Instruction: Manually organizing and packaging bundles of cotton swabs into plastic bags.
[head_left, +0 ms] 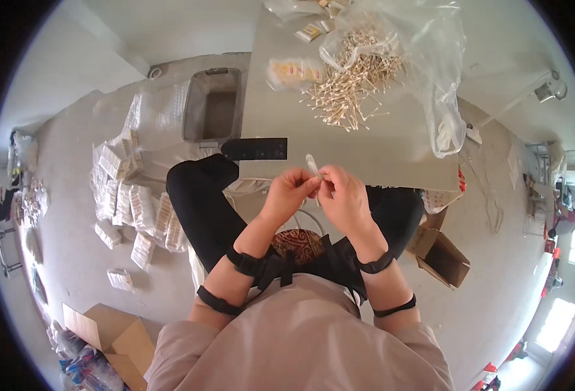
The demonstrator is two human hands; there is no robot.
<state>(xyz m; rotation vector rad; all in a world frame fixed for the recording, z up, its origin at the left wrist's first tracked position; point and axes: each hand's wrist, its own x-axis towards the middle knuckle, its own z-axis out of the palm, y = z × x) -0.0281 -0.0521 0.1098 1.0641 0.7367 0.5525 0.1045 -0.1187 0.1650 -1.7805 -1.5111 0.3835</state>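
In front of my body, just off the table's near edge, my two hands meet with their fingertips close together. Between them a slim whitish, see-through strip (311, 163) sticks up; it looks like plastic film, but its kind is unclear. My left hand (294, 189) pinches it from one side between thumb and fingers. The curled fingers of my right hand (341, 192) close on it from the other side. Farther back on the table lies a loose heap of cotton swabs (352, 91), spilling from a large clear plastic bag (440, 98).
The table (274, 117) holds a clear packet (294, 72) and small packs (310, 32) left of the heap. A grey bin (189, 111) stands left of it. Many white bundled packs (141, 202) lie on the floor. Open cardboard boxes sit lower left (115, 332) and right (440, 257).
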